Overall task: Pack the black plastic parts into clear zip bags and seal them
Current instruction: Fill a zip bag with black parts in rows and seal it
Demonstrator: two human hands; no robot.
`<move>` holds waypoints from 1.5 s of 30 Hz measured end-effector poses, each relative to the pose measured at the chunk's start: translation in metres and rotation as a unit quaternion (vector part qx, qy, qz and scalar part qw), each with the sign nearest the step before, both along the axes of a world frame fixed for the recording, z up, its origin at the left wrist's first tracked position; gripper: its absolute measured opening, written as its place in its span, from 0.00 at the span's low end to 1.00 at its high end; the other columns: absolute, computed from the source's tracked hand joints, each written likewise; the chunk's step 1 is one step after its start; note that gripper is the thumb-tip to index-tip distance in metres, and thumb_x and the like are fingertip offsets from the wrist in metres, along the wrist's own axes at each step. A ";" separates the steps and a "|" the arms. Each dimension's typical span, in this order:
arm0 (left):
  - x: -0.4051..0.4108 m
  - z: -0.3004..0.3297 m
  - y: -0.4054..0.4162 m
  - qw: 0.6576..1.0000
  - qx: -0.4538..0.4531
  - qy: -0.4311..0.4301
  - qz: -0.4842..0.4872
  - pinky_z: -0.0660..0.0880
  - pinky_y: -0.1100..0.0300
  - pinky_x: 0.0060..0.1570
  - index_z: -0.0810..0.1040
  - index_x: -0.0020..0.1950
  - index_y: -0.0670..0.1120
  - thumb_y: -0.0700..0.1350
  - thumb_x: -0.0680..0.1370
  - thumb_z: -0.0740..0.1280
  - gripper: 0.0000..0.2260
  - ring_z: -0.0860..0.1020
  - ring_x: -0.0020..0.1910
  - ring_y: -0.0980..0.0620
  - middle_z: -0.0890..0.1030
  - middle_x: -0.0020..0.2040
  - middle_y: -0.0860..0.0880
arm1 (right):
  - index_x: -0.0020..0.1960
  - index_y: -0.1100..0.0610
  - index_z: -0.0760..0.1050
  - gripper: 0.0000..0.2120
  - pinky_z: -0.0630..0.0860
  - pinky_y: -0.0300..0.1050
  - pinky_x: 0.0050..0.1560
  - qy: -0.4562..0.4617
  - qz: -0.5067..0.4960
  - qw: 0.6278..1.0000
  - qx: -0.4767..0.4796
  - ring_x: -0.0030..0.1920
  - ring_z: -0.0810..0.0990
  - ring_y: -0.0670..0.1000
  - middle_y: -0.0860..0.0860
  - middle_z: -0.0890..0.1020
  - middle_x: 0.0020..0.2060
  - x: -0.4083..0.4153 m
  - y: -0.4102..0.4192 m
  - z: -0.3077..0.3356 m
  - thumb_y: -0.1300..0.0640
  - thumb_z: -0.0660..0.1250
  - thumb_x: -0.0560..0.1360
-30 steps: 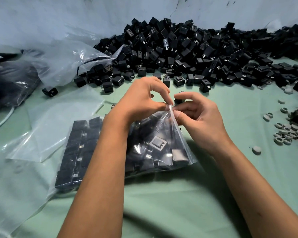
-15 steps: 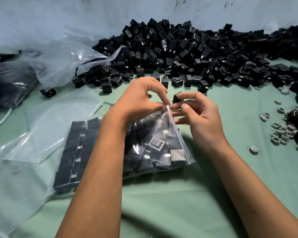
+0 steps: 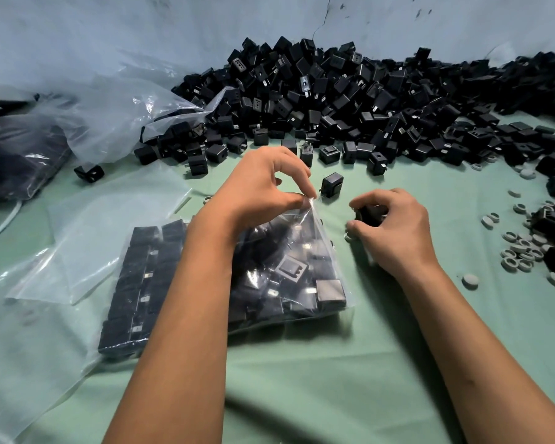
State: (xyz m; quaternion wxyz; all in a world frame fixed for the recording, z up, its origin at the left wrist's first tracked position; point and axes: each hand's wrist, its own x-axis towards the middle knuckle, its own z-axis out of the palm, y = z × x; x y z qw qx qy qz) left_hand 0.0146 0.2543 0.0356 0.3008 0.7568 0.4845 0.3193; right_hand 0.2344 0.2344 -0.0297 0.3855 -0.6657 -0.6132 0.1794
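While pinching bag (image 3: pixel 289 267) — left hand (image 3: pixel 263 190), right hand (image 3: pixel 394 229) on part (image 3: pixel 370 214).

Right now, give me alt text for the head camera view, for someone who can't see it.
A person's left hand pinches the top corner of a clear zip bag filled with black plastic parts, while the right hand grips a loose black part beside it on a green cloth. A large pile of black parts lies behind, with empty clear bags at left and small grey rings at right.

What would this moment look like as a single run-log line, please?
left hand: pinches filled zip bag top corner | right hand: grips black part off the bag | seal: cannot tell
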 end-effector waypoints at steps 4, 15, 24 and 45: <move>0.000 0.000 0.001 1.000 0.004 0.005 -0.001 0.75 0.59 0.58 0.88 0.43 0.52 0.38 0.70 0.80 0.09 0.79 0.57 0.61 0.83 0.54 0.55 | 0.51 0.53 0.84 0.13 0.81 0.41 0.56 0.170 0.105 0.979 0.038 0.49 0.86 0.48 0.48 0.87 0.47 -0.005 -0.005 0.007 0.66 0.78 0.71; 0.000 -0.001 0.001 1.000 0.012 0.009 -0.002 0.74 0.62 0.57 0.88 0.43 0.52 0.39 0.70 0.80 0.09 0.79 0.57 0.62 0.83 0.54 0.55 | 0.50 0.49 0.86 0.11 0.76 0.44 0.44 0.215 0.204 0.954 0.043 0.43 0.84 0.45 0.46 0.87 0.43 -0.012 -0.005 -0.001 0.53 0.82 0.69; -0.001 0.001 0.000 1.000 0.009 0.010 -0.003 0.75 0.57 0.59 0.88 0.44 0.50 0.38 0.70 0.80 0.08 0.79 0.57 0.60 0.83 0.55 0.54 | 0.50 0.47 0.87 0.13 0.74 0.39 0.48 0.151 0.273 0.949 0.043 0.53 0.83 0.49 0.45 0.86 0.48 -0.010 -0.005 -0.001 0.45 0.80 0.68; -0.003 0.000 0.003 1.000 0.009 0.003 -0.002 0.76 0.50 0.62 0.88 0.43 0.50 0.39 0.71 0.80 0.07 0.79 0.58 0.59 0.83 0.54 0.54 | 0.59 0.55 0.73 0.09 0.79 0.45 0.49 0.232 0.349 0.908 -0.024 0.50 0.86 0.49 0.51 0.86 0.46 -0.026 -0.017 0.005 0.60 0.68 0.80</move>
